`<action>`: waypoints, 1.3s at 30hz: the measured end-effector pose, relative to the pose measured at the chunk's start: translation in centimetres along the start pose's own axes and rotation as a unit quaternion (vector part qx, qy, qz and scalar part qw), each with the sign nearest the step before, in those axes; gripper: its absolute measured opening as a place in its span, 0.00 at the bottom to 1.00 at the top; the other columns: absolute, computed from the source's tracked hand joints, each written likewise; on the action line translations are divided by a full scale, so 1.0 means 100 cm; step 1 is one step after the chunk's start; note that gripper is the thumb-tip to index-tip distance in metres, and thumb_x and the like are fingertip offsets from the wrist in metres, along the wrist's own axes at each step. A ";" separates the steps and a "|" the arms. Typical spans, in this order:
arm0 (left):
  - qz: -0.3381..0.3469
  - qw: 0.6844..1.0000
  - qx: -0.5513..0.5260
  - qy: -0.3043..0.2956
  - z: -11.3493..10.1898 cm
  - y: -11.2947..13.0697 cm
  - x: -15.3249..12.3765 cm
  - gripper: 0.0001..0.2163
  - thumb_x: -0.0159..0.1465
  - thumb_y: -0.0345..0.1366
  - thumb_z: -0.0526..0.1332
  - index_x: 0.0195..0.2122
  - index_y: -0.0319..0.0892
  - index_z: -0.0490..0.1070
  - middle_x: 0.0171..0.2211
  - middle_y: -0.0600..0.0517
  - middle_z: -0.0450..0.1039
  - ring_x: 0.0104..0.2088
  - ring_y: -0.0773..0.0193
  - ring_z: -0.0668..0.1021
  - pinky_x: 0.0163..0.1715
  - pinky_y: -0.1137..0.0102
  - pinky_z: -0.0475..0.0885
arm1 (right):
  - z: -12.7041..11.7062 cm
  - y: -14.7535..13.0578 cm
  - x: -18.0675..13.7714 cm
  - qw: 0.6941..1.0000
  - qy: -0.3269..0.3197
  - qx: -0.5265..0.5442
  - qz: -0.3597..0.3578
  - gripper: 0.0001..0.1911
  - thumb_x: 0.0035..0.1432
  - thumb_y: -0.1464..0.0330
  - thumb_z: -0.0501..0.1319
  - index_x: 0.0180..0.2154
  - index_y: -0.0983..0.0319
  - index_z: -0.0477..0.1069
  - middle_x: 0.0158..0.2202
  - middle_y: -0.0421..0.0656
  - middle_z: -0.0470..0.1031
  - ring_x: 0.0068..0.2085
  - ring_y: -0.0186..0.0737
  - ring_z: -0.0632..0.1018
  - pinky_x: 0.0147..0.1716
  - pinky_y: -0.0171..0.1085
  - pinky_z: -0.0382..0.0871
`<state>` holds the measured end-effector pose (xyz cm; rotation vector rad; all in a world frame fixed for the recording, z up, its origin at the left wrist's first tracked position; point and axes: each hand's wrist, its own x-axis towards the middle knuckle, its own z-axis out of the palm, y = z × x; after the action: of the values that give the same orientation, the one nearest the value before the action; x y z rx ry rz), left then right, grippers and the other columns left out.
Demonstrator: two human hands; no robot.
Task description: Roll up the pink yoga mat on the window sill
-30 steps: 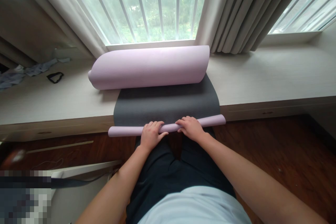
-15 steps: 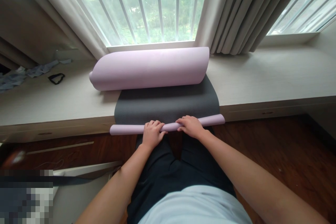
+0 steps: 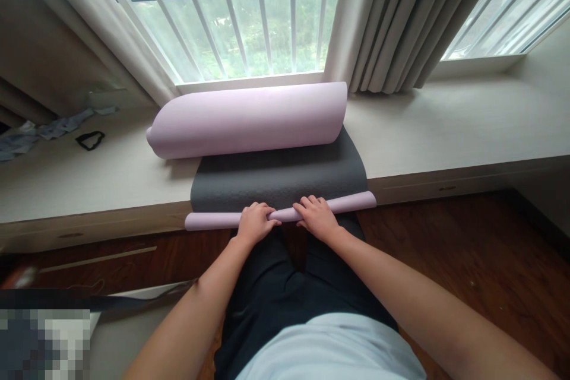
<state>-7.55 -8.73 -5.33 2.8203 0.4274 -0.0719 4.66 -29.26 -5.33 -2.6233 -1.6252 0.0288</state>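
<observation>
A yoga mat [image 3: 276, 181], pink on one face and ribbed dark grey on the other, lies across the window ledge. Its far part forms a thick, loose pink roll [image 3: 249, 119] close to the window. The near end is curled into a thin pink roll [image 3: 214, 221] in front of the ledge's front edge. My left hand [image 3: 256, 222] is closed around this thin roll left of its middle. Just right of the middle, my right hand [image 3: 317, 217] grips the same roll. Both thumbs are on the near side, with the fingers over the top. The grey face shows between the two rolls.
Behind the ledge [image 3: 418, 130] is a barred window [image 3: 249, 29] with grey curtains [image 3: 392, 24] on both sides. A black band [image 3: 90, 140] and crumpled cloth [image 3: 57, 126] lie at the ledge's left. Below is a dark wooden floor [image 3: 445, 249]; a pale item stands at lower left.
The view has shifted slightly, so the scene sits a little further left. Both hands keep their hold on the thin roll, with little visible change in the mat.
</observation>
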 end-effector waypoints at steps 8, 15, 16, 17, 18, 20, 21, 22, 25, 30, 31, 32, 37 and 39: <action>0.008 1.000 0.016 0.017 0.003 -0.002 -0.002 0.13 0.63 0.49 0.70 0.46 0.50 0.83 0.45 0.51 0.82 0.48 0.52 0.77 0.45 0.59 0.67 | 0.002 0.003 0.005 1.000 -0.005 0.006 -0.010 0.19 0.63 0.59 0.69 0.52 0.57 0.70 0.51 0.46 0.74 0.51 0.50 0.71 0.45 0.44 0.58; 0.047 0.995 0.036 0.085 0.014 -0.004 -0.015 0.17 0.64 0.49 0.70 0.51 0.47 0.80 0.47 0.47 0.80 0.48 0.50 0.76 0.47 0.58 0.67 | -0.003 0.006 0.009 0.999 -0.026 0.026 -0.010 0.15 0.65 0.60 0.65 0.51 0.57 0.71 0.51 0.47 0.74 0.52 0.49 0.71 0.45 0.43 0.59; 0.051 0.994 0.040 0.091 0.014 -0.004 -0.017 0.18 0.65 0.49 0.69 0.52 0.47 0.79 0.48 0.46 0.80 0.49 0.49 0.76 0.47 0.57 0.66 | -0.003 0.006 0.010 0.999 -0.029 0.029 -0.009 0.15 0.65 0.60 0.65 0.51 0.57 0.72 0.51 0.47 0.74 0.52 0.49 0.71 0.45 0.43 0.59; 0.054 0.993 0.043 0.096 0.015 -0.004 -0.018 0.19 0.65 0.49 0.69 0.53 0.47 0.78 0.48 0.46 0.80 0.49 0.49 0.76 0.48 0.57 0.66 | -0.004 0.007 0.011 0.999 -0.032 0.034 -0.007 0.15 0.65 0.60 0.66 0.51 0.57 0.72 0.51 0.47 0.74 0.51 0.49 0.71 0.45 0.43 0.59; 0.055 0.992 0.047 0.100 0.015 -0.004 -0.018 0.21 0.64 0.49 0.70 0.55 0.47 0.77 0.49 0.46 0.79 0.50 0.48 0.76 0.49 0.57 0.66 | -0.005 0.008 0.013 0.999 -0.036 0.040 -0.005 0.16 0.65 0.60 0.66 0.51 0.57 0.72 0.51 0.47 0.75 0.51 0.49 0.71 0.45 0.42 0.59; 0.056 0.991 0.055 0.106 0.016 -0.002 -0.019 0.23 0.64 0.47 0.70 0.58 0.46 0.75 0.51 0.46 0.79 0.51 0.48 0.76 0.51 0.55 0.66 | -0.006 0.010 0.016 0.998 -0.043 0.054 -0.002 0.16 0.64 0.59 0.67 0.50 0.57 0.72 0.50 0.46 0.75 0.51 0.48 0.72 0.45 0.41 0.60; 0.056 0.991 0.060 0.108 0.016 -0.001 -0.019 0.23 0.64 0.45 0.70 0.59 0.46 0.75 0.51 0.46 0.78 0.51 0.48 0.75 0.51 0.55 0.66 | -0.007 0.012 0.018 0.997 -0.046 0.062 -0.001 0.15 0.64 0.59 0.67 0.49 0.57 0.73 0.50 0.46 0.75 0.51 0.47 0.72 0.45 0.41 0.60; 0.054 0.990 0.065 0.111 0.016 0.000 -0.019 0.22 0.64 0.43 0.70 0.58 0.46 0.75 0.52 0.46 0.78 0.52 0.48 0.75 0.52 0.55 0.65 | -0.007 0.013 0.020 0.996 -0.050 0.070 0.000 0.15 0.63 0.58 0.67 0.49 0.57 0.73 0.50 0.45 0.76 0.51 0.47 0.73 0.45 0.41 0.60; 0.045 0.988 0.071 0.128 0.016 0.002 -0.018 0.19 0.64 0.38 0.69 0.56 0.47 0.76 0.54 0.45 0.77 0.54 0.47 0.73 0.54 0.55 0.65 | -0.006 0.017 0.026 0.995 -0.057 0.083 0.002 0.16 0.62 0.57 0.69 0.48 0.57 0.73 0.48 0.44 0.76 0.50 0.46 0.74 0.44 0.40 0.60; 0.049 0.989 0.066 0.124 0.017 0.002 -0.017 0.17 0.65 0.40 0.68 0.55 0.47 0.77 0.52 0.46 0.78 0.51 0.47 0.73 0.53 0.54 0.65 | -0.004 0.019 0.028 0.995 -0.057 0.087 0.002 0.17 0.61 0.56 0.70 0.48 0.57 0.74 0.48 0.43 0.77 0.50 0.45 0.74 0.43 0.39 0.60; 0.050 0.989 0.066 0.121 0.017 0.002 -0.016 0.17 0.65 0.40 0.68 0.55 0.47 0.77 0.52 0.47 0.78 0.50 0.47 0.73 0.52 0.54 0.66 | -0.004 0.019 0.028 0.995 -0.055 0.086 0.003 0.17 0.61 0.56 0.70 0.48 0.57 0.74 0.48 0.43 0.77 0.51 0.45 0.74 0.43 0.39 0.60; 0.050 0.989 0.066 0.119 0.017 0.001 -0.015 0.17 0.65 0.40 0.68 0.55 0.47 0.77 0.52 0.47 0.79 0.49 0.47 0.73 0.52 0.54 0.66 | -0.003 0.018 0.027 0.995 -0.054 0.086 0.004 0.17 0.62 0.56 0.70 0.48 0.57 0.73 0.48 0.43 0.77 0.51 0.45 0.74 0.43 0.40 0.60; 0.045 0.991 0.053 0.116 0.018 -0.002 -0.010 0.15 0.64 0.40 0.68 0.53 0.49 0.79 0.50 0.48 0.79 0.48 0.48 0.73 0.49 0.55 0.66 | -0.002 0.014 0.022 0.996 -0.041 0.080 0.010 0.18 0.62 0.56 0.69 0.48 0.57 0.73 0.48 0.43 0.76 0.51 0.45 0.73 0.44 0.41 0.60; 0.040 0.992 0.045 0.113 0.018 -0.003 -0.009 0.15 0.64 0.40 0.68 0.51 0.50 0.80 0.49 0.49 0.80 0.48 0.49 0.74 0.48 0.55 0.66 | -0.001 0.013 0.018 0.997 -0.030 0.071 0.009 0.18 0.62 0.57 0.69 0.49 0.57 0.73 0.49 0.44 0.76 0.51 0.46 0.72 0.46 0.41 0.60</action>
<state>-8.47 -9.21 -7.01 2.9419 0.3666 0.2547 6.60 -28.23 -5.27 -2.5542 -1.5552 0.2178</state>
